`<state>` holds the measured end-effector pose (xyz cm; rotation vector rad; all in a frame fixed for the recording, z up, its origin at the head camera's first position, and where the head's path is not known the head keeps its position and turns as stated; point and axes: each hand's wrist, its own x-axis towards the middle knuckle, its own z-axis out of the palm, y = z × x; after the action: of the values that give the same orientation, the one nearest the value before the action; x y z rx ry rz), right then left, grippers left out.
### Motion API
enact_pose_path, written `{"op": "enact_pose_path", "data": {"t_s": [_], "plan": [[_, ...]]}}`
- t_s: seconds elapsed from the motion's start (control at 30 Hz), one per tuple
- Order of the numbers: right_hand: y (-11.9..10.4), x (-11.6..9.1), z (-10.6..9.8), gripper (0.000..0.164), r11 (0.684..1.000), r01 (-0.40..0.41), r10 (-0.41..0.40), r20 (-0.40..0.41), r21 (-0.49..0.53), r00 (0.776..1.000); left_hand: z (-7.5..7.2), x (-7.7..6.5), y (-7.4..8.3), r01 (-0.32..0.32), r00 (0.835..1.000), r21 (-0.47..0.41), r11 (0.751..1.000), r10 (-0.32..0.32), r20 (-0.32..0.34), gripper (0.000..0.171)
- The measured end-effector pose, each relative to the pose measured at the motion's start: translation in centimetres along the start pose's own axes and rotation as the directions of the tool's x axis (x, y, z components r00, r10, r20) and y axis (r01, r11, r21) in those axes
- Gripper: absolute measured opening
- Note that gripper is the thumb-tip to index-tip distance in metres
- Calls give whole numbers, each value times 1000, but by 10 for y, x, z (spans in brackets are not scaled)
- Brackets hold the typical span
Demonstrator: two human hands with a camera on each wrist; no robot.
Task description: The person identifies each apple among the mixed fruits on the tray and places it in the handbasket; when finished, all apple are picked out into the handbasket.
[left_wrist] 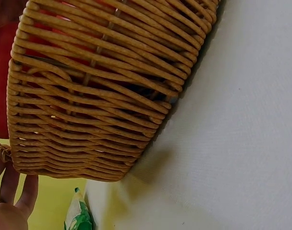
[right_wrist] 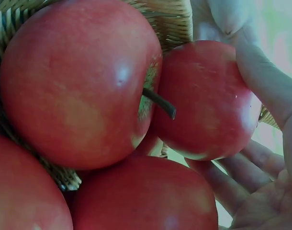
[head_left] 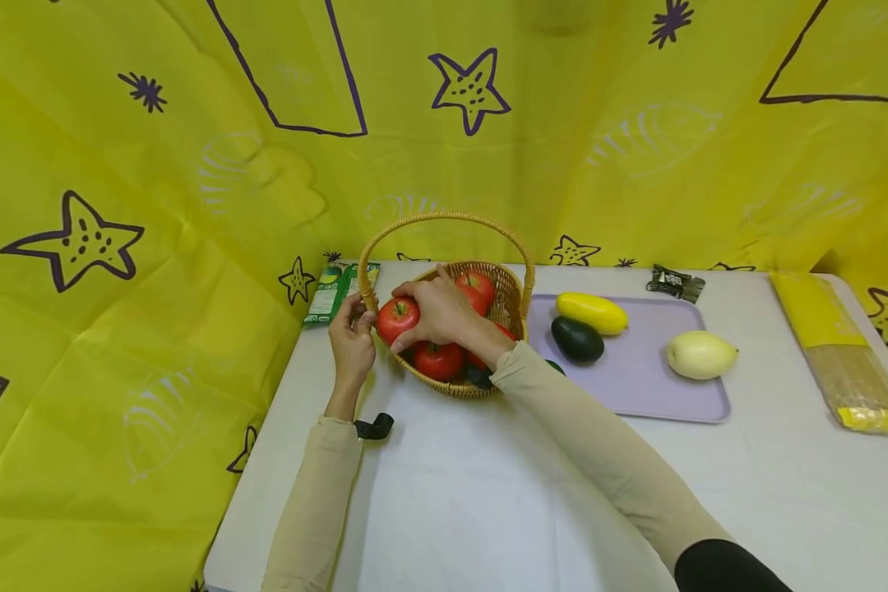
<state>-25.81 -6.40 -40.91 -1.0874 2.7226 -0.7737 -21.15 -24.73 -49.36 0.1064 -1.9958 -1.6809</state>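
A wicker basket (head_left: 468, 391) with a tall arched handle (head_left: 447, 216) holds several red apples, among them one at the front (head_left: 438, 362) and one at the back (head_left: 477, 285). Over its left rim my right hand (head_left: 440, 311) grips a red apple (head_left: 398, 320), fingers and thumb spread round it. My left hand (head_left: 353, 349) holds the basket at the left foot of the handle, fingertips right at the rim. In the left wrist view its fingers (left_wrist: 27, 194) show beside the woven wall (left_wrist: 88, 110). A dark green thing (head_left: 479, 377) lies low in the basket, partly under my right forearm.
Right of the basket lies a lilac tray (head_left: 636, 399) with a yellow oblong fruit (head_left: 592, 312), a dark avocado-like fruit (head_left: 577, 339) and a pale yellow melon (head_left: 701, 355). Green packets (head_left: 328, 293) sit behind left, a dark packet (head_left: 675, 283) behind right, a yellow-clear package (head_left: 844, 353) far right.
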Motion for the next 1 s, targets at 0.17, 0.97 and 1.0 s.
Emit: {"op": "enact_pose_path", "data": {"t_s": [0.17, 0.97, 1.0], "plan": [[0, 1, 1, 88, 999, 9, -8, 9, -43, 1000, 0, 2, 0, 4, 1000, 11, 1000, -4, -4, 27], [3, 2, 10, 91, 969, -1, 15, 54, -248, 998, -1, 0, -3, -13, 1000, 31, 999, 12, 28, 26], [4, 0, 7, 90, 974, 8, 3, 47, -225, 999, -1, 0, -3, -13, 1000, 29, 999, 12, 24, 26]]}}
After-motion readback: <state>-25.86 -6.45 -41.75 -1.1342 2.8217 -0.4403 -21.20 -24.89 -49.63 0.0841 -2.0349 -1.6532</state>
